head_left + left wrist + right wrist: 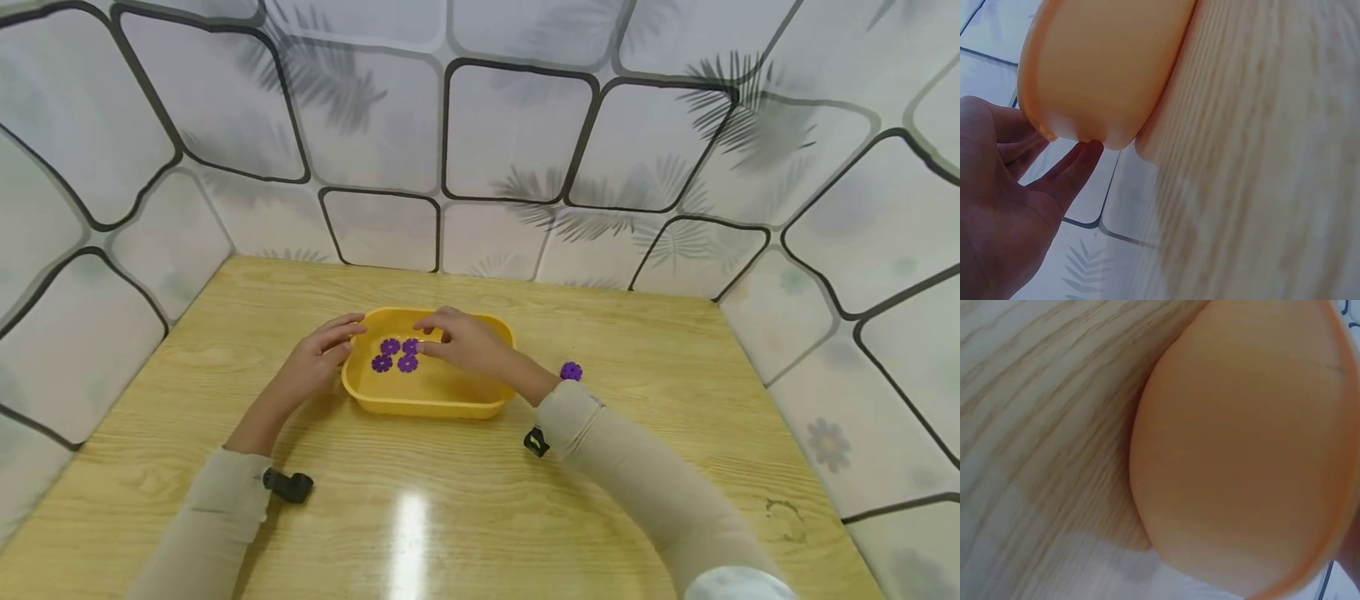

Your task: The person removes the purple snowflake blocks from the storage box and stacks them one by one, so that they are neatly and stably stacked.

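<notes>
A yellow plastic basin [431, 408] stands on the table. Inside, toward its left end, lie several purple notched discs [382, 363], flower-shaped. My left hand [309, 358] holds the basin's left end, fingers over the rim and thumb against the outer wall; the left wrist view shows this hand [1016, 194] beside the basin wall [1104, 69]. My right hand [468, 340] reaches over the basin, thumb and forefinger apart, its thumb tip close by the upper right disc [410, 346]. In the right wrist view the basin wall [1235, 450] hides most of that hand.
Another purple notched piece [572, 371] lies on the wooden table [360, 517] to the right of the basin, beside my right wrist. A patterned wall [517, 133] encloses the table at the back and sides. Small black devices [288, 485] are strapped on both wrists.
</notes>
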Motion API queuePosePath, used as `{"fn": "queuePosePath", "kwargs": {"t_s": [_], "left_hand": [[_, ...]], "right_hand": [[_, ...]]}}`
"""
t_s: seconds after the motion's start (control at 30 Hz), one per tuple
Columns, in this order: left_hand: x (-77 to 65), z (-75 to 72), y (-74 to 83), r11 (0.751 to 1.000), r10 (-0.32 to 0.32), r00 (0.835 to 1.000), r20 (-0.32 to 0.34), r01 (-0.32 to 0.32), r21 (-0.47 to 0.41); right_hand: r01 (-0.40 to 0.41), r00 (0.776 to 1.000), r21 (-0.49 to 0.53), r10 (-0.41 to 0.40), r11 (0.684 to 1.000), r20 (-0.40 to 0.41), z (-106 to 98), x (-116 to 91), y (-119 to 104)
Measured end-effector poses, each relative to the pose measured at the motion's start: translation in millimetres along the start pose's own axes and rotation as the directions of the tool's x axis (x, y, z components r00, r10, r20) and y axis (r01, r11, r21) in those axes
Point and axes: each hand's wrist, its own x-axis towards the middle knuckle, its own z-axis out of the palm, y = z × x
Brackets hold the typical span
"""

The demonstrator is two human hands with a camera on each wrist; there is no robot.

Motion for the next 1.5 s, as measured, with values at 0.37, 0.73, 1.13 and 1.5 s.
{"fn": "queuePosePath", "kwargs": {"t_s": [0.37, 0.73, 1.13, 1.5], "left_hand": [[1.3, -1.1, -0.3, 1.0, 0.0, 1.0, 0.011, 0.001, -0.014], [-0.6, -2.2, 1.3, 1.0, -0.019, 1.0, -0.003, 0.019, -0.016], [-1.3, -1.2, 2.2, 0.999, -0.011, 1.0, 0.002, 0.011, -0.044], [0.8, -0.7, -0.5, 0.999, -0.002, 1.0, -0.001, 0.002, -0.045]], "right_hand": [[-0.067, 0.993, -0.028, 0.069, 0.997, 0.091, 26.5, 22.1, -0.1], [-0.089, 0.979, -0.121, 0.109, 0.989, 0.171, 42.2, 30.6, 3.6], [-0.11, 0.975, -0.169, 0.14, 0.979, 0.174, 47.0, 30.5, 4.7], [-0.149, 0.974, -0.146, 0.171, 0.978, 0.149, 43.5, 27.7, 2.4]]}}
